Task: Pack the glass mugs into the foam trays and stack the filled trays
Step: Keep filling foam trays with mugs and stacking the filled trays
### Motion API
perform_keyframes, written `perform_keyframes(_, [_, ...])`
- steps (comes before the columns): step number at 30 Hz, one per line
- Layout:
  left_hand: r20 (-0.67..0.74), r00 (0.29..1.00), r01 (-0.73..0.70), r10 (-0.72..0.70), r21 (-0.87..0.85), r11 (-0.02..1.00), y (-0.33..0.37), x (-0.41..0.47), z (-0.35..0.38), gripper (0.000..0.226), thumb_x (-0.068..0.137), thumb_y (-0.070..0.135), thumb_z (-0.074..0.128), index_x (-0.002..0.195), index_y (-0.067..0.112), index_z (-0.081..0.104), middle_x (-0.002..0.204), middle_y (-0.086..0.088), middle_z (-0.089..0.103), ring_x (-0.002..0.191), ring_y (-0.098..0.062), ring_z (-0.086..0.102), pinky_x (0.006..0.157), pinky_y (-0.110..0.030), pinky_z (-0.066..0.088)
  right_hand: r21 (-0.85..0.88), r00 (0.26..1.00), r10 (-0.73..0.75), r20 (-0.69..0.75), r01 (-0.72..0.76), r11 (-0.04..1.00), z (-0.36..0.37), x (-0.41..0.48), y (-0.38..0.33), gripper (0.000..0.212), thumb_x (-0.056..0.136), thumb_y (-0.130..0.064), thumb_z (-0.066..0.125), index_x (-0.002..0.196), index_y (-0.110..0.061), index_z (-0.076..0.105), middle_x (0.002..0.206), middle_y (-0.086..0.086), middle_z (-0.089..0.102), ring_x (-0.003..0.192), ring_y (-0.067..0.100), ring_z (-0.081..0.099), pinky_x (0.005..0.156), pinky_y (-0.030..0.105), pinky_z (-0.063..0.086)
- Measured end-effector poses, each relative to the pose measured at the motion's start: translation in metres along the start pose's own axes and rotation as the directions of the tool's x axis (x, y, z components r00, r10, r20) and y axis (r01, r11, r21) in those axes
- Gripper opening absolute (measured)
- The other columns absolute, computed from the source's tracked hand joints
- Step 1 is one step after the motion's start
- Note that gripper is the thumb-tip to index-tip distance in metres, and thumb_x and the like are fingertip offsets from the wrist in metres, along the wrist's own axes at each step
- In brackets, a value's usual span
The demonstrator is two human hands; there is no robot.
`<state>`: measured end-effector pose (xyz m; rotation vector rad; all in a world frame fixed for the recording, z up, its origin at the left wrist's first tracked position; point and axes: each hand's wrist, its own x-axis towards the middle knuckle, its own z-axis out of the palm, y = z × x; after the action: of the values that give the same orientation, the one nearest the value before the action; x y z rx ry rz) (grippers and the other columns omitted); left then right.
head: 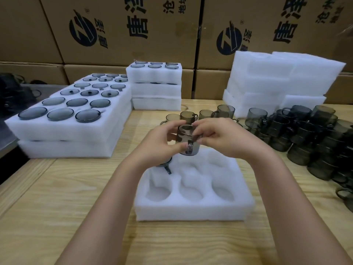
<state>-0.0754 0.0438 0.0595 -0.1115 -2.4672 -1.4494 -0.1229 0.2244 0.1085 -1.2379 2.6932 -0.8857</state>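
Wooden table (76, 207), person working at the near edge.

- Left hand (162, 142) and right hand (219, 138) are both clamped on one smoky glass mug (183, 134), fingers curled round its rim and sides. The mug is upright, mouth up, handle toward the person. It is held in the air over the far row of the foam tray (191, 211), not seated in a pocket.
- The foam tray has six round pockets, three by two. The near three are bare foam. The far left one holds a second mug (166, 165), mostly hidden under the left wrist, with its handle poking out toward the near side. Far middle and far right show foam only, as far as the hands allow a look.
- Wide stack of trays (66, 131) to the left, two layers high. The top layer shows mugs in three columns, every visible pocket filled.
- Narrower stack (154, 90) at centre back, three trays high, six mugs showing in the top one. What the lower trays hold cannot be made out.
- Pile of foam (277, 79) at back right, no glass in it.
- Loose mugs (315, 138) heaped on one another along the right side of the table.
- A short row of mugs (188, 114) stands just beyond the hands.
- Printed cardboard boxes (133, 35) form the wall behind.
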Motion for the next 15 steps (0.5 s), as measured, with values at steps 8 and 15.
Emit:
perform_keyframes(8, [-0.015, 1.000, 0.011, -0.008, 0.162, 0.987, -0.003, -0.004, 0.011, 0.060, 0.047, 0.049, 0.086, 0.101, 0.039, 0.062, 0.088, 0.023, 0.065, 0.079, 0.006, 0.060, 0.066, -0.009, 0.045, 0.180, 0.982, 0.135, 0.135, -0.159, 0.971, 0.005, 0.002, 0.013, 0.049, 0.083, -0.044, 0.065, 0.128, -0.033, 0.049, 0.122, -0.012, 0.054, 0.086, 0.009, 0.067, 0.086, 0.029, 0.051])
perform_keyframes(15, [-0.012, 1.000, -0.008, 0.011, 0.227, 0.974, -0.011, -0.005, 0.014, 0.064, 0.038, 0.059, 0.083, 0.091, 0.040, 0.053, 0.091, 0.018, 0.060, 0.086, 0.007, 0.055, 0.067, -0.013, 0.046, 0.051, 0.981, 0.153, 0.116, -0.160, 0.986, 0.016, 0.006, 0.017, 0.055, 0.078, -0.044, 0.071, 0.129, -0.034, 0.051, 0.118, -0.012, 0.056, 0.094, 0.006, 0.059, 0.066, 0.021, 0.045])
